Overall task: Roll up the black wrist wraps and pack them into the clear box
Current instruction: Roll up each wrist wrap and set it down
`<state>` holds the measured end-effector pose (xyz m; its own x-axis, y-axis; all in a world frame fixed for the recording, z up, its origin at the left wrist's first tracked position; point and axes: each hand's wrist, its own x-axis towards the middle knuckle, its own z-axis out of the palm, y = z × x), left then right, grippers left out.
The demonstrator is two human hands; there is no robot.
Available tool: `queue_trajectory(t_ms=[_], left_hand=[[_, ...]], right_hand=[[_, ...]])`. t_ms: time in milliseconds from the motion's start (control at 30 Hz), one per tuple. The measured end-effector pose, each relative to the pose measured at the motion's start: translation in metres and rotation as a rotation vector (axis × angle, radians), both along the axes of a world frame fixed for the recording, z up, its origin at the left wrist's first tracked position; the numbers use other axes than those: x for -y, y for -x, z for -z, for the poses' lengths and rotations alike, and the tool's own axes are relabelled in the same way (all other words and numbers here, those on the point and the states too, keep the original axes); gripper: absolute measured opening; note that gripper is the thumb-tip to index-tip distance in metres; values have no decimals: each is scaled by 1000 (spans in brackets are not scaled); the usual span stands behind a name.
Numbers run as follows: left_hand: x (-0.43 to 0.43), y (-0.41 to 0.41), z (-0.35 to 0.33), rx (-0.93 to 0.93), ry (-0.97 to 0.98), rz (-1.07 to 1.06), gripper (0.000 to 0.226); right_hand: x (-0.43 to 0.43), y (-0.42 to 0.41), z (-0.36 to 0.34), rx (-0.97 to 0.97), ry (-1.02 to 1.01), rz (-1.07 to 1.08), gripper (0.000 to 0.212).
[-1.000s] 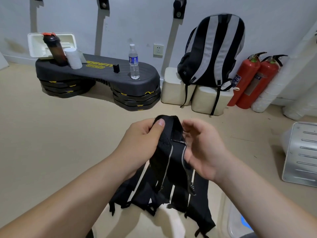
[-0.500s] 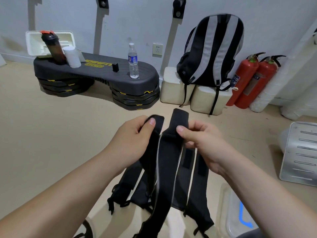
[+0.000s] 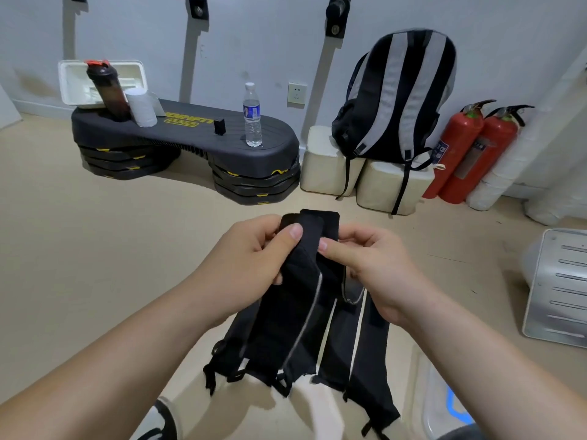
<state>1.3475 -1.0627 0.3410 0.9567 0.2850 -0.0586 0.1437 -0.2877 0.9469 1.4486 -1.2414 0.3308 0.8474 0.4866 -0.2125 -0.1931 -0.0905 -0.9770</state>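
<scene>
Now left hand [image 3: 251,258] and right hand [image 3: 376,271] pinch several black wrist wraps [image 3: 286,328].

The left hand [image 3: 251,258] and the right hand [image 3: 374,268] are bare, and each forearm runs uncovered from the wrist back to the picture's edge: the left forearm [image 3: 111,360] and the right forearm [image 3: 492,360]. Both thumbnails are cut short. Below the left hand, at the bottom edge, shows a shoe [image 3: 162,420] with a white toe and a black upper. Below the right hand a dark grey rounded patch [image 3: 457,433] shows; whether it is clothing cannot be told.
</scene>
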Motion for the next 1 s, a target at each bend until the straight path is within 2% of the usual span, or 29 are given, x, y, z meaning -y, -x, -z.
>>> queue_trajectory(t_ms=[167, 233, 500, 700, 867, 1000], left_hand=[[9, -2, 2, 4, 236, 7, 11], [10, -3, 3, 9, 257, -10, 13], [12, -4, 9, 87, 67, -161, 9], [10, -6, 9, 97, 108, -227, 16], [12, -5, 11, 130, 103, -198, 18], [16, -3, 10, 186, 54, -212, 30]], right_hand=[[0, 1, 2, -40, -50, -19, 15], [0, -1, 3, -10, -38, -23, 17], [-2, 4, 2, 45, -37, -46, 22], [-3, 5, 1, 88, -44, -86, 23], [-2, 3, 0, 87, -65, -88, 22], [-1, 3, -2, 50, -76, -84, 23]])
